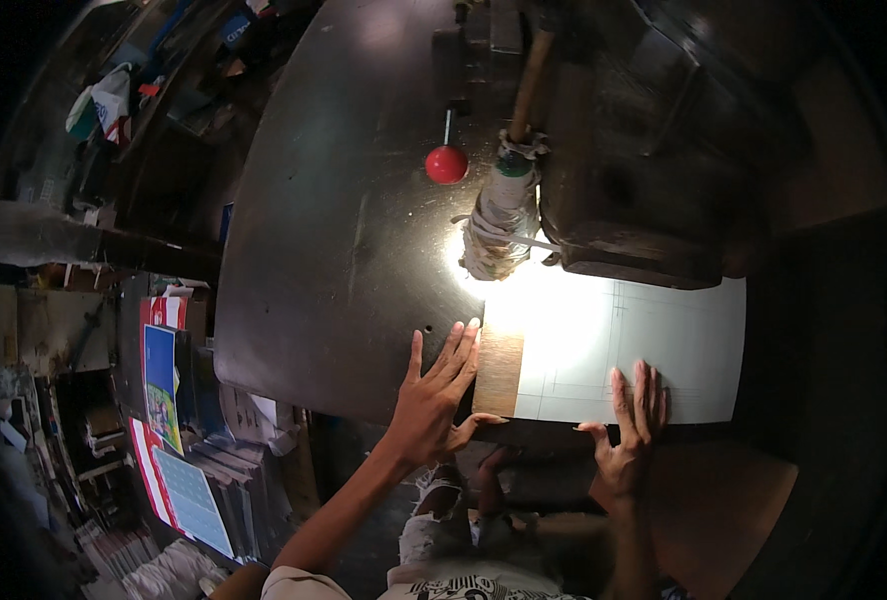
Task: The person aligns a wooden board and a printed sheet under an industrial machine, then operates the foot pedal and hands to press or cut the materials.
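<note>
A wooden board lies on the dark metal table, mostly covered by a white sheet with thin drawn lines. My left hand rests along the board's left edge, fingers stretched out and the thumb reaching toward its near left corner. Over the near edge of the sheet, my right hand lays its extended fingers on the paper, with the thumb spread to the left. Neither hand grips anything. The sheet's far edge runs under the dark machine body, where it is hidden.
A lit lamp wrapped in pale material hangs just above the board's far left. Beyond it, a red ball knob stands on a rod. The dark machine body overhangs the sheet. Printed sheets stand left of the metal table.
</note>
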Demonstrator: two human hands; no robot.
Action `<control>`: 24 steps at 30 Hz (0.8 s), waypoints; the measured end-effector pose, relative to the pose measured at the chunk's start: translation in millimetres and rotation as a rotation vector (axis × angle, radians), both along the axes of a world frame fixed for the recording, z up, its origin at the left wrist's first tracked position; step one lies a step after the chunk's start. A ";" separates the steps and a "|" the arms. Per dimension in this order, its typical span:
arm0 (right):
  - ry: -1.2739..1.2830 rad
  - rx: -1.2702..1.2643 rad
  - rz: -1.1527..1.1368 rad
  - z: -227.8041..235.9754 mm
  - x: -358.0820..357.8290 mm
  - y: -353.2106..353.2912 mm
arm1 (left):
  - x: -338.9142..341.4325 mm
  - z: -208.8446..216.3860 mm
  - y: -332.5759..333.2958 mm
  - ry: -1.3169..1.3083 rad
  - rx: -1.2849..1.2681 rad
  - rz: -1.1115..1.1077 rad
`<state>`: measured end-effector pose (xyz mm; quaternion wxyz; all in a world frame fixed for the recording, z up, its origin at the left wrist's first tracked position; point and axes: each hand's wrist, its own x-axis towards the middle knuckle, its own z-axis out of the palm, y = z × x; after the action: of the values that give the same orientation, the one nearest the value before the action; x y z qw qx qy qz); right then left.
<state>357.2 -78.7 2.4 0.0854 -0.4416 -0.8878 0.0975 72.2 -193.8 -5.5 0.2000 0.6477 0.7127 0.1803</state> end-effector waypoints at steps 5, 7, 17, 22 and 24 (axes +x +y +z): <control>-0.017 0.017 0.006 -2.9 1.5 1.3 | 1.1 -1.6 1.1 0.031 -0.007 -0.001; -0.011 0.024 0.009 -1.7 0.1 3.4 | 1.5 -2.0 1.8 -0.004 0.009 0.010; -0.033 0.055 0.028 6.5 -5.0 3.8 | -1.1 0.9 4.9 -0.001 0.029 0.006; -0.037 0.038 0.013 10.6 -8.9 1.2 | -3.6 6.7 5.7 -0.016 0.024 0.002; -0.024 0.030 0.009 8.6 -7.6 0.1 | -4.2 7.7 5.6 -0.016 0.017 -0.002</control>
<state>349.6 -78.6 11.0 0.0811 -0.4375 -0.8920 0.0793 68.0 -188.2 2.2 0.2001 0.6486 0.7090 0.1915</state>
